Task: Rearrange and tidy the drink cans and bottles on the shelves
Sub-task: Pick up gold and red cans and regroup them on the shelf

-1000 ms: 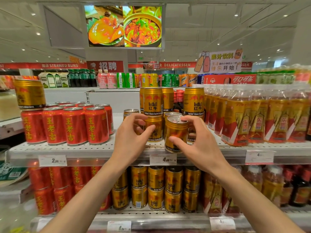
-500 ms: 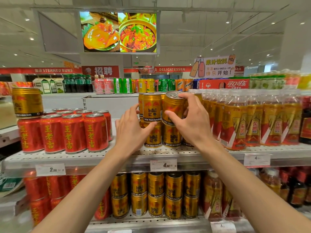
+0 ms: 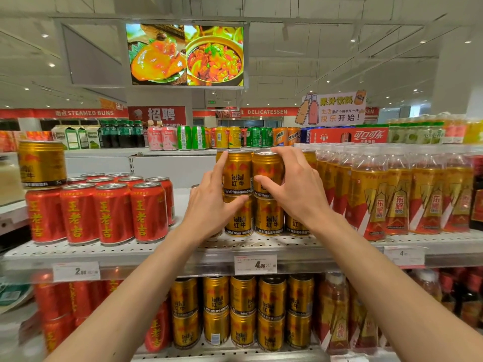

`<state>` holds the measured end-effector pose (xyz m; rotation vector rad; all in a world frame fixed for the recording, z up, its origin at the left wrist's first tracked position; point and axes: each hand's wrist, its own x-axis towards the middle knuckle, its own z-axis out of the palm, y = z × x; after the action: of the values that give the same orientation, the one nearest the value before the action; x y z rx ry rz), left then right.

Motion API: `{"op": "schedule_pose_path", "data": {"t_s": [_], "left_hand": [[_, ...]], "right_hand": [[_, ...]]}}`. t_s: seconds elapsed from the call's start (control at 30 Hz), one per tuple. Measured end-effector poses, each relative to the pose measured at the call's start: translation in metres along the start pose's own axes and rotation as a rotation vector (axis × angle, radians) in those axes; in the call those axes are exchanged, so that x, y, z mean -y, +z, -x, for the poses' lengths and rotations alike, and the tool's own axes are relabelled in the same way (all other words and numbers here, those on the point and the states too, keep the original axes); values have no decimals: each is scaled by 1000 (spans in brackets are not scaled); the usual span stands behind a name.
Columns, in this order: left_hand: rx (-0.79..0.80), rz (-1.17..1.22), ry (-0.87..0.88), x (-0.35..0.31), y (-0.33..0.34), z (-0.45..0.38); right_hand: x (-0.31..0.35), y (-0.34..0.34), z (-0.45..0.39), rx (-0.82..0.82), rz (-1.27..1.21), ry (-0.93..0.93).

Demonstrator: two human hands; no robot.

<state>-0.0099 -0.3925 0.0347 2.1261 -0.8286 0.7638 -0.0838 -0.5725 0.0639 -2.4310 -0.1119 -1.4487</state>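
A person faces a shop shelf (image 3: 261, 246) stacked with gold drink cans. The right hand (image 3: 295, 189) has its fingers and thumb curled round a gold can (image 3: 266, 168) in the upper row, which appears to sit on top of a lower can (image 3: 269, 215), though the hand covers part of the join. The left hand (image 3: 209, 202), at about nine o'clock from that can, rests with straight fingers against the neighbouring upper can (image 3: 236, 173), its thumb on the can beneath. To do this step well, the held can probably needs seating squarely on the lid below, label forward, while the left hand steadies the neighbours so the stack stays upright. Red cans (image 3: 104, 212) stand well off at nine o'clock, with one gold can (image 3: 41, 164) stacked on them; bottles (image 3: 397, 194) crowd in at three o'clock. The cans behind the front row are hidden, a can behind the left hand barely shows, and the price tags are too blurred to read fully.
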Motion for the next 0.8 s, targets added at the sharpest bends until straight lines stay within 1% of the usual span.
{"op": "schedule_pose_path", "data": {"t_s": [0.23,0.4,0.6,0.8], "left_hand": [[33,25,36,-3,-5,-6],[12,33,41,-2,-5,-7],[21,41,42,-2,-5,-6],[14,37,45,-4,-5,-4]], "right_hand": [[-6,4,-5,10,112,15],[-9,5,0,34,92,-23],[-7,9,-4,64,153,13],[-7,7,-4,69,143,18]]}}
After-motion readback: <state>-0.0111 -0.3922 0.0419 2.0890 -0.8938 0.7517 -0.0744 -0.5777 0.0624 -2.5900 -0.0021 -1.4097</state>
